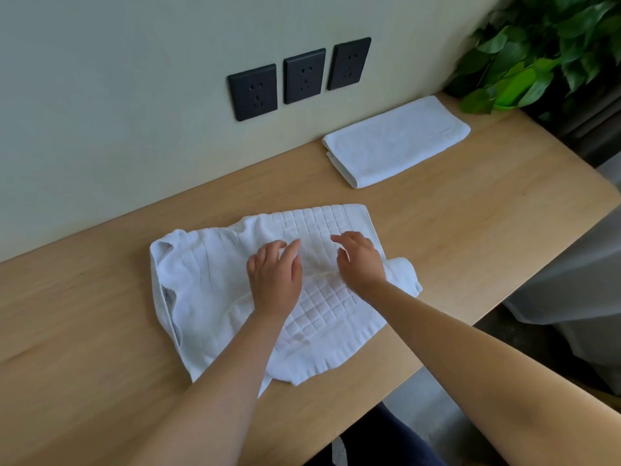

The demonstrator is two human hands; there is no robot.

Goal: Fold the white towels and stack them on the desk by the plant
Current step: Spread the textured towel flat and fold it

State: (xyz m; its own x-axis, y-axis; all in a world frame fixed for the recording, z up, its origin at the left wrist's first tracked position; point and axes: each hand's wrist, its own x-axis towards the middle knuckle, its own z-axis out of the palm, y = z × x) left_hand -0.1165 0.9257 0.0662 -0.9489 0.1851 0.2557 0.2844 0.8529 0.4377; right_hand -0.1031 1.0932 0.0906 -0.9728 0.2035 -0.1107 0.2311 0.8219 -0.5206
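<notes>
A white towel with a raised square pattern (208,290) lies rumpled and partly folded in the middle of the wooden desk (470,230). My left hand (274,277) and my right hand (359,260) both rest on top of it near its centre, fingers relaxed and slightly bent, gripping nothing. The towel's left edge is bunched up. A second white towel (396,141), neatly folded into a rectangle, lies at the back right of the desk beside the green plant (524,62).
Three black wall sockets (302,75) sit on the pale wall behind the desk. The desk's front edge runs diagonally at the right, with grey floor and a grey curtain (571,297) beyond it. Bare desk wood stretches to the left.
</notes>
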